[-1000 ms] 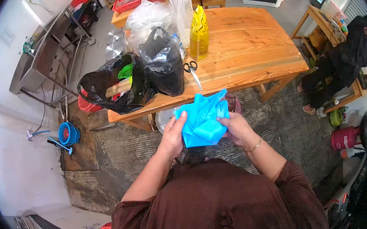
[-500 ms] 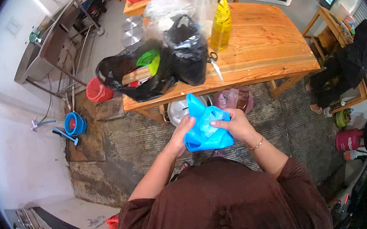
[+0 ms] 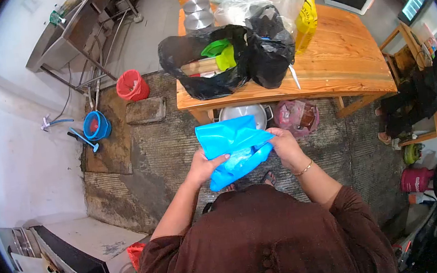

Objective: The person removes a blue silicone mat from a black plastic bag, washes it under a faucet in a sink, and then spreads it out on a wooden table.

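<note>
In front of my body, both hands hold a bright blue plastic bag (image 3: 229, 134). My left hand (image 3: 203, 167) grips its left side, with the thumb lying across the front. My right hand (image 3: 287, 148) pinches the bag's right edge between thumb and fingers. A pale, crinkled patch shows at the middle of the bag; what it is I cannot make out. Beyond the bag, on the wooden table (image 3: 350, 42), stands an open black plastic bag (image 3: 183, 81) with green and wooden items inside. Beside it is a second black bag (image 3: 272, 64).
A scissor blade (image 3: 295, 76) juts over the table's front edge near a yellow pack (image 3: 305, 26). Beneath the table are a metal pot (image 3: 243, 113) and a pink bag (image 3: 288, 118). Red (image 3: 132, 87) and blue (image 3: 97, 127) buckets stand left. A person (image 3: 421, 86) is at right.
The blue bag has been spread wider and turned, with its upper flap now broad. My hands have moved apart, the left one shifting left. The view has swung left.
</note>
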`<state>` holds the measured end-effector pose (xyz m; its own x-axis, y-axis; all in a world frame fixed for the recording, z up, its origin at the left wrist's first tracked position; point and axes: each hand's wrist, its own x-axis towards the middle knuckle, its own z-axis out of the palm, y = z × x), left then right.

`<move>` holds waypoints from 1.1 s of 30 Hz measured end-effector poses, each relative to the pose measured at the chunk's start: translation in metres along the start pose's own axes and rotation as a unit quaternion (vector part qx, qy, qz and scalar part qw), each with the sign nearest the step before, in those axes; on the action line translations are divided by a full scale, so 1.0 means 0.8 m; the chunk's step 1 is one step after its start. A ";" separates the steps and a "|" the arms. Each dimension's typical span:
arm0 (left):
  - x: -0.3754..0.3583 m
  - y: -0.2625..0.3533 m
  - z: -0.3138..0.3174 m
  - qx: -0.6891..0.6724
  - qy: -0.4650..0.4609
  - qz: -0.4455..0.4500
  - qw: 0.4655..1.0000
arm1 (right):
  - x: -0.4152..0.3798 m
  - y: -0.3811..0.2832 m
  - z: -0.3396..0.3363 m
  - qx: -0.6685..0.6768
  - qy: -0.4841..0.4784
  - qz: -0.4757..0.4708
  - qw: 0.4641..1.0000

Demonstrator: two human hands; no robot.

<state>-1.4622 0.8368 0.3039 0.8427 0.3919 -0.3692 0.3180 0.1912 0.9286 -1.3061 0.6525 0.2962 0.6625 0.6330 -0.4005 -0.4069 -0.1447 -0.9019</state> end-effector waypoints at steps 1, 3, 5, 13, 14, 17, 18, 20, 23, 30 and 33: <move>-0.003 -0.003 -0.009 -0.041 -0.008 -0.028 0.999 | 0.003 0.004 0.004 0.037 0.022 0.014 0.999; -0.004 -0.019 -0.030 -0.110 0.004 -0.057 0.992 | 0.005 0.004 0.006 0.095 0.020 0.047 0.994; -0.009 -0.027 -0.048 -0.180 0.018 -0.085 0.980 | 0.006 0.003 0.016 0.150 0.018 0.082 0.985; -0.044 -0.052 -0.123 -0.200 0.125 -0.037 0.971 | 0.006 0.000 0.068 0.196 -0.061 0.149 0.967; -0.050 -0.056 -0.130 -0.195 0.150 -0.052 0.968 | 0.008 0.000 0.072 0.193 -0.064 0.152 0.967; -0.060 -0.081 -0.145 -0.201 0.183 -0.062 0.960 | 0.015 -0.007 0.085 0.294 -0.104 0.128 0.941; -0.062 -0.090 -0.147 -0.213 0.191 -0.053 0.957 | 0.017 -0.014 0.091 0.320 -0.116 0.130 0.931; -0.068 -0.091 -0.150 -0.227 0.201 -0.045 0.952 | 0.019 -0.025 0.099 0.296 -0.114 0.122 0.941; -0.076 -0.081 -0.172 -0.221 0.200 -0.059 0.953 | 0.030 -0.025 0.095 0.167 -0.056 0.064 0.982; -0.081 -0.077 -0.205 -0.195 0.154 -0.144 0.958 | 0.021 -0.075 0.089 0.092 -0.014 -0.035 0.995; -0.070 -0.078 -0.204 -0.124 0.149 -0.147 0.970 | 0.013 -0.094 0.092 0.089 -0.035 -0.080 0.992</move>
<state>-1.5998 0.9498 0.2609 0.5568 0.5227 -0.6456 0.3806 0.5303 0.7576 -1.3148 0.7256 0.3721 0.6847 0.6895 -0.2360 -0.4087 0.0951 -0.9077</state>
